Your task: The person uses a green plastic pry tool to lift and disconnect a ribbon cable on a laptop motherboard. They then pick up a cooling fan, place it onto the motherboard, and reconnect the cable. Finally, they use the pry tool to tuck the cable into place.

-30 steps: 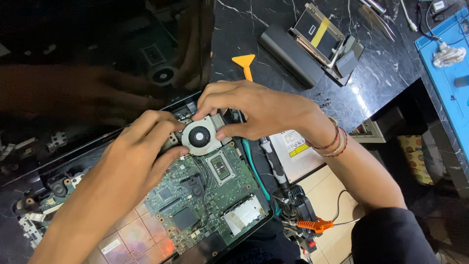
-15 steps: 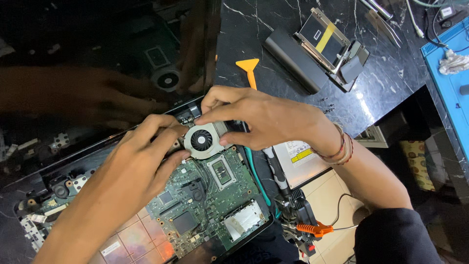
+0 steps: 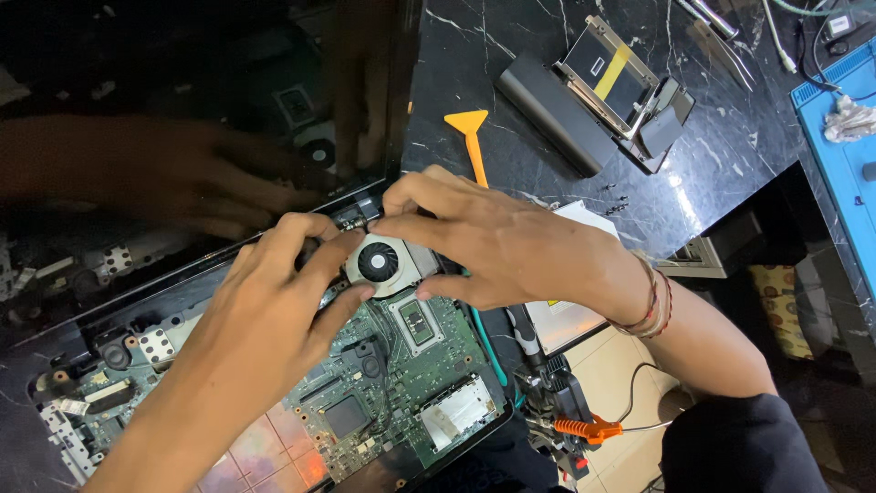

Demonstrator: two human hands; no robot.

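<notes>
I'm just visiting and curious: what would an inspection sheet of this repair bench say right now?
Surface: black marble-look worktop, glossy.
Job's things: opened laptop with green circuit board exposed; round cooling fan at the board's top edge.
Clutter: orange pry tool, black drive unit with yellow stripe, small screws, blue mat, silver drive.
Grippers: left hand and right hand both have fingers on the fan.
Cables: teal cable beside the board; thin wire near an orange clip.
Surroundings: tiled floor below the bench edge.
</notes>
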